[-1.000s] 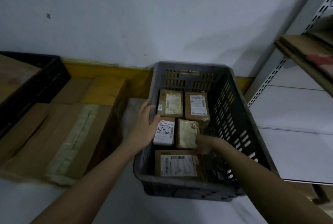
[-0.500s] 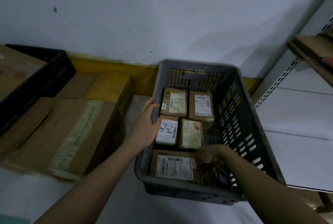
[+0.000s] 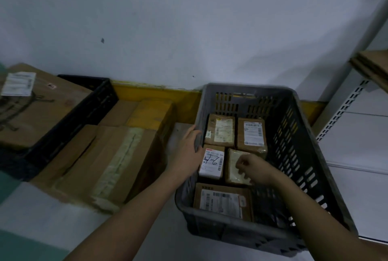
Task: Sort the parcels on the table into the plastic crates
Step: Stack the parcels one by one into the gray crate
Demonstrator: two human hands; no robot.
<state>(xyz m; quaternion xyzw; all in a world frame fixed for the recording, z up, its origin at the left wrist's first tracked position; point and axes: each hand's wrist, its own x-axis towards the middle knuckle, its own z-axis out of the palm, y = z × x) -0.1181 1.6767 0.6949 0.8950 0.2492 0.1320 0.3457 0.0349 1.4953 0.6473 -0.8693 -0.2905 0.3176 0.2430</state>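
Observation:
A grey plastic crate (image 3: pixel 247 89) stands against the wall and holds several brown parcels. Two lie at the back (image 3: pixel 220 130) (image 3: pixel 253 134). A white-labelled parcel marked "1-6" (image 3: pixel 212 163) and a tape-wrapped parcel (image 3: pixel 232 168) lie in the middle. A wider parcel (image 3: pixel 222 199) lies at the front. My left hand (image 3: pixel 186 153) grips the crate's left wall, fingers curled over its rim. My right hand (image 3: pixel 254 169) hovers just above the tape-wrapped parcel with loosely curled fingers holding nothing.
Left of the crate lie large cardboard boxes (image 3: pixel 109 155). A black crate (image 3: pixel 84 109) with a big carton (image 3: pixel 37 105) sits at far left. A white metal shelf (image 3: pixel 344 111) with flat cardboard (image 3: pixel 371 65) stands at right.
My right hand has come up from the crate's front right corner to above the tape-wrapped parcel. My left hand stays on the crate's left wall.

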